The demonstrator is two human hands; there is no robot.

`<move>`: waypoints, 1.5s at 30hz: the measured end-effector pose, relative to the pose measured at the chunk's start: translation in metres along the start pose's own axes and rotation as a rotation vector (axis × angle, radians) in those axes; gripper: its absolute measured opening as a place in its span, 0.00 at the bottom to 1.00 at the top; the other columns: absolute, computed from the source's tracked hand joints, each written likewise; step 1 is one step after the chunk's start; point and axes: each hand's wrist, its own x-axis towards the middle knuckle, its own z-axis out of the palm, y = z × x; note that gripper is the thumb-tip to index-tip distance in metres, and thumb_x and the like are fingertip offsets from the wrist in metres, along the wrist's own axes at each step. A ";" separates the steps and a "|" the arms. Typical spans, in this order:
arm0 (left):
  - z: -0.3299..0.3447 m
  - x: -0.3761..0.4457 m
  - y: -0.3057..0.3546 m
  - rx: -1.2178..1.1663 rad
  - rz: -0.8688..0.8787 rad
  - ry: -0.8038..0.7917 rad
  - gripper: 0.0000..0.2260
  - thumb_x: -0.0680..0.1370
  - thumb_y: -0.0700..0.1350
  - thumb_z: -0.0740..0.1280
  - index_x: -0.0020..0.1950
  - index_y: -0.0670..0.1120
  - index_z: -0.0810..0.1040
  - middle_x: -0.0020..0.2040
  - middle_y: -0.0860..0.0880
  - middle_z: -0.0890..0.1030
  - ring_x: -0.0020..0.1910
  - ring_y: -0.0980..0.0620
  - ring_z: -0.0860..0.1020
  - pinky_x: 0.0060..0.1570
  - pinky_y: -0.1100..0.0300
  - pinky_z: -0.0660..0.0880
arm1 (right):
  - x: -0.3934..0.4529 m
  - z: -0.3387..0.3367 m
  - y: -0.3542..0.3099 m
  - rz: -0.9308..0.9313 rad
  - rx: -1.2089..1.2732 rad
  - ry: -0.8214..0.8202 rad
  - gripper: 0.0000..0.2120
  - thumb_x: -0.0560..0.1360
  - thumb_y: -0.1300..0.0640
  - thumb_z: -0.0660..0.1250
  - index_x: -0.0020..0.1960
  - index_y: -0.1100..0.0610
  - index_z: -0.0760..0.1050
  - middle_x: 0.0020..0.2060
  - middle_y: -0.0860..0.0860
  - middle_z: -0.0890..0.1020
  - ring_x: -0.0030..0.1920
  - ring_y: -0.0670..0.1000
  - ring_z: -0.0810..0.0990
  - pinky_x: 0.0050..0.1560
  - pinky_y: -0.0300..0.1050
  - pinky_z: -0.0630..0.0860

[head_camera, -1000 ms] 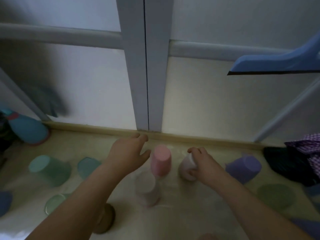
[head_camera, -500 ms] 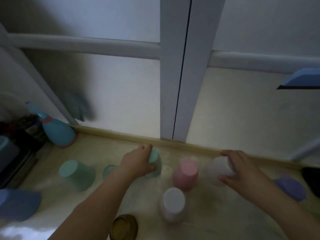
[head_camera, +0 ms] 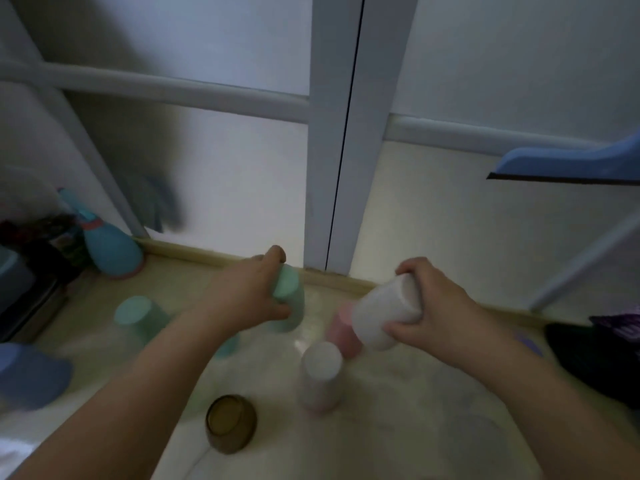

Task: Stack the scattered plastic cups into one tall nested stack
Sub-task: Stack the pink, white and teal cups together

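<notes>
My left hand (head_camera: 247, 295) grips a mint green cup (head_camera: 289, 299), lifted and tilted above the floor. My right hand (head_camera: 431, 308) holds a white cup (head_camera: 382, 315), raised and tipped over a pink upside-down cup (head_camera: 341, 332). A pale pink-white upside-down cup (head_camera: 320, 375) stands in front of the pink one. Another mint cup (head_camera: 138, 318) stands upside down at the left. A teal cup (head_camera: 228, 346) shows partly under my left forearm. A brown cup (head_camera: 231, 424) lies on its side near me. A blue cup (head_camera: 29, 375) lies at the far left.
A white door frame post (head_camera: 337, 140) and wall stand just behind the cups. A blue bowling pin toy (head_camera: 107, 247) stands at the back left beside dark clutter. Dark clothing (head_camera: 595, 355) lies at the right. A blue plastic slab (head_camera: 568, 166) juts in at the upper right.
My left hand took hold of the mint green cup and lifted it. My right hand raised the white cup off the floor and tipped it over the pink cup. The camera shifted.
</notes>
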 end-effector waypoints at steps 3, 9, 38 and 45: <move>-0.020 -0.021 0.005 -0.058 0.028 0.044 0.26 0.64 0.52 0.74 0.58 0.54 0.67 0.50 0.48 0.78 0.43 0.47 0.75 0.41 0.55 0.74 | -0.009 0.000 -0.026 -0.128 0.010 -0.056 0.31 0.62 0.53 0.76 0.61 0.46 0.67 0.53 0.45 0.71 0.51 0.45 0.71 0.47 0.29 0.65; -0.033 -0.063 0.009 -0.157 0.029 0.089 0.30 0.66 0.51 0.74 0.66 0.56 0.67 0.56 0.47 0.77 0.50 0.47 0.76 0.49 0.55 0.74 | -0.013 0.034 -0.047 -0.210 0.041 -0.141 0.38 0.63 0.55 0.75 0.70 0.48 0.63 0.64 0.48 0.71 0.63 0.48 0.70 0.59 0.36 0.64; -0.005 -0.087 0.060 -0.186 0.112 0.175 0.28 0.67 0.55 0.73 0.62 0.54 0.63 0.55 0.49 0.79 0.47 0.47 0.76 0.47 0.49 0.78 | -0.057 0.050 0.005 -0.049 -0.150 -0.138 0.23 0.72 0.54 0.68 0.65 0.57 0.68 0.60 0.56 0.74 0.62 0.56 0.72 0.62 0.47 0.69; 0.015 -0.084 0.057 -0.044 0.151 0.124 0.24 0.73 0.61 0.63 0.65 0.53 0.65 0.62 0.50 0.76 0.55 0.48 0.77 0.51 0.54 0.76 | -0.056 0.047 0.021 -0.035 -0.288 -0.177 0.23 0.73 0.49 0.66 0.66 0.54 0.67 0.63 0.53 0.73 0.64 0.55 0.69 0.63 0.48 0.69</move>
